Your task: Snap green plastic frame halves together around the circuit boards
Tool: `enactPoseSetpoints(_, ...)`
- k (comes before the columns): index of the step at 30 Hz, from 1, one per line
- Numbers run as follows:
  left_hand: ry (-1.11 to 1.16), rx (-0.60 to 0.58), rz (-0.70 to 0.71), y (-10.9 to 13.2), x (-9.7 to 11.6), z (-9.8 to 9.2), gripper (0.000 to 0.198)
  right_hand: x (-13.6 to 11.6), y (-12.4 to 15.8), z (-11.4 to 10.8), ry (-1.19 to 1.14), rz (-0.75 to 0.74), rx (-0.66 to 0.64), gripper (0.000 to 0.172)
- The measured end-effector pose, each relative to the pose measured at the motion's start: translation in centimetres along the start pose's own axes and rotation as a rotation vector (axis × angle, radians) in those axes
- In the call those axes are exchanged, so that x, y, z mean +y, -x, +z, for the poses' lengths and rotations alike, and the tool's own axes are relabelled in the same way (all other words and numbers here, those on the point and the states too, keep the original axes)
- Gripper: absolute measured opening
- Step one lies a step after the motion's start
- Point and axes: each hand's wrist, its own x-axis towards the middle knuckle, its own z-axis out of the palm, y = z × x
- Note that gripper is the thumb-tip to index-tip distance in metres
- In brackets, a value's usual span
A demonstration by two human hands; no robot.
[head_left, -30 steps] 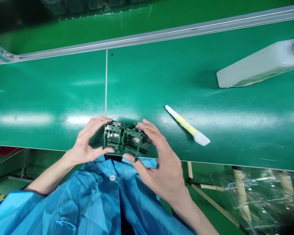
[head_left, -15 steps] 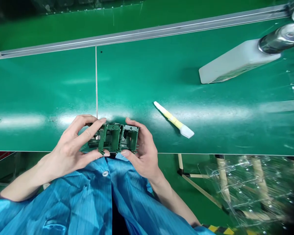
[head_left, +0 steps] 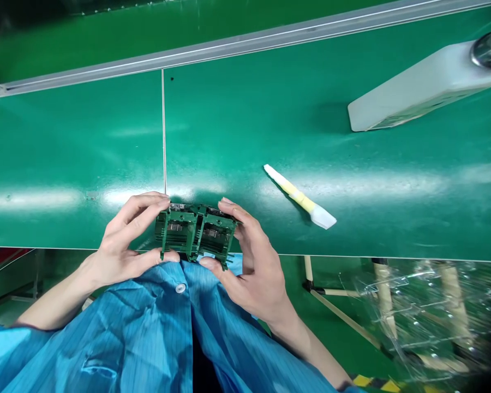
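Between both hands is a dark green plastic housing (head_left: 197, 232) with two open, box-like bays side by side and small metal parts inside. My left hand (head_left: 133, 234) grips its left end, fingers on the far edge and thumb on the near edge. At the right end my right hand (head_left: 251, 256) pinches it the same way, thumb along the near side. The housing is held over the front edge of the table, close to the blue coat (head_left: 147, 327). Its underside is hidden.
A brush-like tool (head_left: 298, 195) with a yellow-wrapped handle and white ends lies on the green table (head_left: 85, 142). A white bottle (head_left: 417, 90) stands at the right. Clear plastic trays (head_left: 425, 316) sit below the table's front edge, and a metal rail (head_left: 229, 49) runs along the back.
The housing has been tilted and turned, so both bays now face up more squarely. My right hand has shifted slightly right and nearer. The view has moved a little.
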Motion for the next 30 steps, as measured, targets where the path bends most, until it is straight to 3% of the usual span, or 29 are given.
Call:
enactPoseSetpoints(6,0.024,-0.007,-0.029,0.6,-0.4,0.1,0.083,0.1,0.0,-0.2,0.021,-0.058,0.015,0.062)
enactPoseSetpoints(30,0.153,-0.019,-0.177,0.7,-1.0,0.7,0.073,-0.7,-0.4,-0.7,0.134,0.055,-0.001,0.062)
